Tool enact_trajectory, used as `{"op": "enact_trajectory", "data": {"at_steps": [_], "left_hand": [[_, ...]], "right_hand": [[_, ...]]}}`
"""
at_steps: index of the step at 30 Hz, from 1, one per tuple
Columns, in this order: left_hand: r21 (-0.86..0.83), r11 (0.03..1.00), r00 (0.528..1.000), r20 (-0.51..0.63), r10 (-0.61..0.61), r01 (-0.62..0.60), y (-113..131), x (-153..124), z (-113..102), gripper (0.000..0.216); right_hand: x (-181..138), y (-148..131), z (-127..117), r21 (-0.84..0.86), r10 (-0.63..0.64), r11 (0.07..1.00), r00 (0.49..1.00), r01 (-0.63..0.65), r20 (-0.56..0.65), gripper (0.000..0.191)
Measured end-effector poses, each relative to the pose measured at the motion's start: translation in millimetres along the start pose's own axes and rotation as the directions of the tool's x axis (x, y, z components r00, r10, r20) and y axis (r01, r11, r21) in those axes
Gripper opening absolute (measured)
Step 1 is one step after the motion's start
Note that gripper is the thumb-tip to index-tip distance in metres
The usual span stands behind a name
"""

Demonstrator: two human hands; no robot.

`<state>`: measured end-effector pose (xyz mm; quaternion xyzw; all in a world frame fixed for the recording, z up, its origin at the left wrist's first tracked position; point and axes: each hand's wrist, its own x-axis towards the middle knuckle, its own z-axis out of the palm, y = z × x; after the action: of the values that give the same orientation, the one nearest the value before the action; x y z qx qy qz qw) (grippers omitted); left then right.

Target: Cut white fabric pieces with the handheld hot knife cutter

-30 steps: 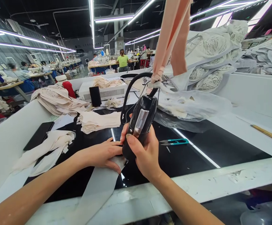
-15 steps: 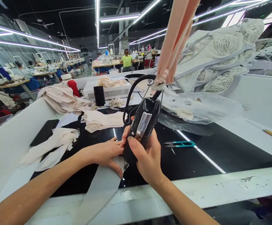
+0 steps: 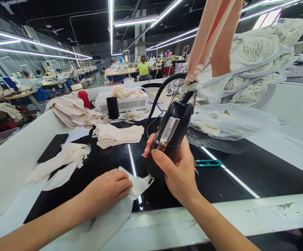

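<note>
My right hand (image 3: 179, 167) is wrapped round a black corded hand tool (image 3: 173, 120) with a silver lever on its side. I cannot tell its exact kind. The tool is tilted, and its small metal tip touches the far corner of a pale fabric strip (image 3: 141, 184). Closed over this strip, my left hand (image 3: 112, 190) has its fingers curled and its thumb hidden. The strip runs under the hand, across the black tabletop (image 3: 164, 198) and over the table's front edge. A peach fabric band (image 3: 203, 42) is knotted to the tool's upper end from above.
Teal thread snips (image 3: 209, 162) lie right of the tool. A stack of cream fabric pieces (image 3: 120, 135), a black phone (image 3: 112, 107) and a white vented box (image 3: 130, 103) stand beyond. Loose pale strips (image 3: 62, 160) lie left; lacy bra cups (image 3: 256, 52) are piled right.
My left hand has drawn back toward me, its spread fingers now curled on the strip. The tool has shifted right in view, and the strip's corner now shows under its tip.
</note>
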<state>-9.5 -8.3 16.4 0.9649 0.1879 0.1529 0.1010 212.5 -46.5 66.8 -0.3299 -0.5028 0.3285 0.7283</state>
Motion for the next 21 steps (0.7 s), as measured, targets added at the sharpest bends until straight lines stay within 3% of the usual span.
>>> {"op": "enact_trajectory", "data": {"at_steps": [6, 13, 21], "left_hand": [[0.007, 0.977, 0.976, 0.036, 0.214, -0.214, -22.7, -5.3, -12.2, 0.031], [0.028, 0.993, 0.986, -0.119, 0.115, -0.113, -30.0, 12.7, -8.8, 0.027], [0.034, 0.997, 0.996, -0.043, 0.075, -0.074, -34.6, 24.6, 3.8, 0.025]], "right_hand": [[0.2, -11.9, 6.0, -0.056, -0.024, 0.998, 0.995, 0.029, 0.094, 0.023], [-7.6, -7.2, 6.3, -0.037, -0.021, 0.999, 0.993, 0.026, 0.117, 0.027], [-22.1, -1.1, -11.7, -0.006, 0.012, 1.0, 0.995, -0.011, 0.095, 0.031]]}}
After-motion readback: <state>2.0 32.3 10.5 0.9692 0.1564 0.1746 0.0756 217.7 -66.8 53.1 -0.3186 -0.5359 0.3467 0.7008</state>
